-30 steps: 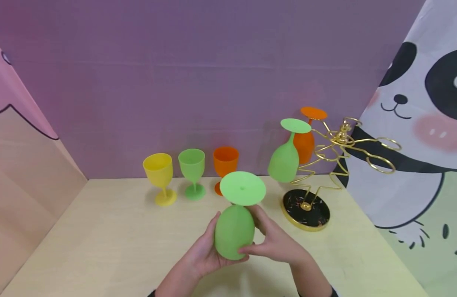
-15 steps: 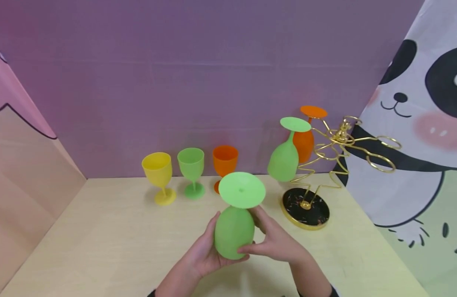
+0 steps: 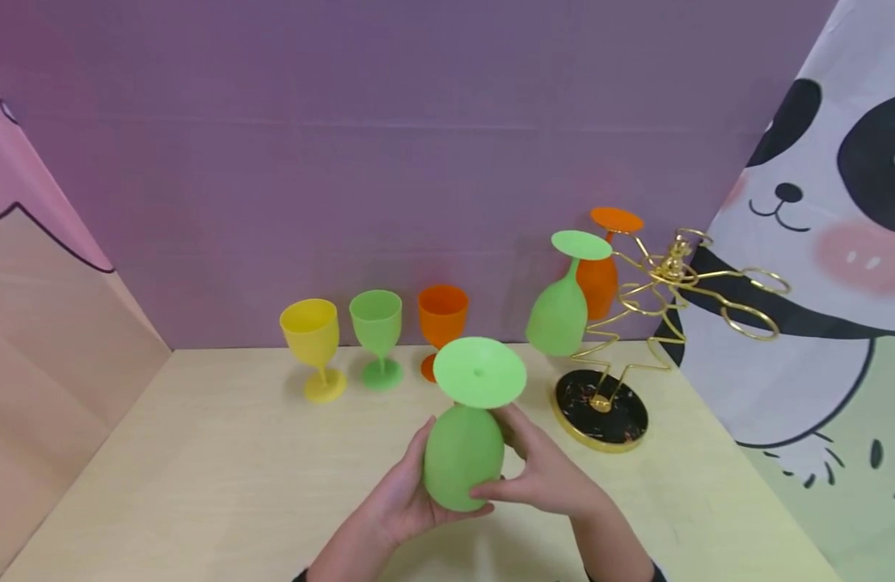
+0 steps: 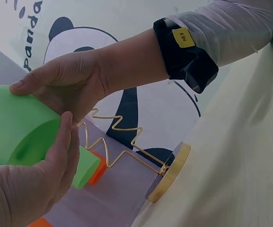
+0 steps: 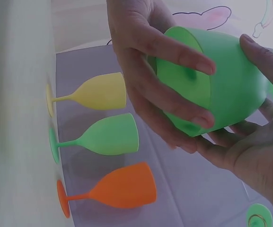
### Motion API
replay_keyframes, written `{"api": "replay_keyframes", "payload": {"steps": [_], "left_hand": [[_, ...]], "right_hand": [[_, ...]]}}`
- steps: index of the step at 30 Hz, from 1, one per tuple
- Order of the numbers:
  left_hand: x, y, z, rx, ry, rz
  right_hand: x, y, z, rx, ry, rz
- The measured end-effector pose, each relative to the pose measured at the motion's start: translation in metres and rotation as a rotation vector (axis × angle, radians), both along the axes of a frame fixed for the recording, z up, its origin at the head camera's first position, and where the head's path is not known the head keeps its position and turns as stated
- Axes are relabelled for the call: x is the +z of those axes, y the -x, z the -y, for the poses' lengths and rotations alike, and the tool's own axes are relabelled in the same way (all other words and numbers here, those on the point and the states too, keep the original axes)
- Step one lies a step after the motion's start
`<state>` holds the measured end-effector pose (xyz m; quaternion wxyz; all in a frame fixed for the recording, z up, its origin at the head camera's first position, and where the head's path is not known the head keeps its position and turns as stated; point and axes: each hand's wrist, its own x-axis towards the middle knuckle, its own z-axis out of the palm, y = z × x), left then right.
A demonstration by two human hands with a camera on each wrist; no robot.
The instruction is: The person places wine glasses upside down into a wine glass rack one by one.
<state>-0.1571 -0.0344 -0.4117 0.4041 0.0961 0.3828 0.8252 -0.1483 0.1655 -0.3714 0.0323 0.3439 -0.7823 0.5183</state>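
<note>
Both hands hold a light green goblet [image 3: 464, 461] upside down above the table, its round foot on top. My left hand [image 3: 407, 493] cups the bowl from the left, fingers beneath the rim. In the right wrist view, fingers of this left hand [image 5: 145, 71] lie across the goblet's mouth. My right hand [image 3: 545, 477] grips the bowl from the right, its thumb on the near side and other fingers partly hidden behind. The left wrist view shows the right hand [image 4: 72, 78] with its thumb on the green bowl [image 4: 18, 123].
Yellow [image 3: 310, 335], green [image 3: 377, 323] and orange [image 3: 443, 315] goblets stand upright along the back of the table [image 3: 221, 453]. At the right, a gold wire rack [image 3: 673, 275] on a round black base [image 3: 600, 411] carries an inverted green goblet [image 3: 559, 315] and an orange one [image 3: 597, 284].
</note>
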Motion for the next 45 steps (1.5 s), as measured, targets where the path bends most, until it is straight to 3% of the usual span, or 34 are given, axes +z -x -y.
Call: {"api": "replay_keyframes", "payload": {"steps": [7, 12, 14, 22, 26, 30, 33, 37, 41, 45], "left_hand": [[0.001, 0.0, -0.003, 0.005, 0.022, 0.015], [0.012, 0.013, 0.012, 0.054, 0.067, -0.085], [0.018, 0.021, 0.024, 0.119, 0.105, -0.149], [0.045, 0.053, 0.077, 0.518, 0.415, -0.489], [0.06, 0.068, 0.101, 0.641, 0.557, -0.631], [0.073, 0.083, 0.121, 0.722, 0.683, -0.797], [0.08, 0.094, 0.134, 0.761, 0.812, -0.966], [0.086, 0.11, 0.146, 0.779, 1.082, -1.167], [0.087, 0.129, 0.152, 0.768, 1.288, -1.262], [0.084, 0.148, 0.153, 0.699, 1.452, -1.313]], "right_hand": [[0.001, 0.0, -0.004, -0.004, -0.004, 0.006], [0.01, 0.007, -0.007, -0.048, 0.007, -0.047], [0.014, 0.01, -0.011, -0.087, -0.002, -0.058], [0.032, 0.022, -0.033, -0.256, -0.045, 0.009], [0.041, 0.029, -0.044, -0.297, -0.038, 0.046], [0.049, 0.034, -0.053, -0.334, -0.043, 0.065], [0.054, 0.037, -0.058, -0.375, -0.051, 0.056], [0.058, 0.039, -0.065, -0.426, -0.044, 0.054], [0.06, 0.04, -0.071, -0.465, -0.025, 0.064], [0.061, 0.041, -0.074, -0.48, 0.03, 0.106]]}}
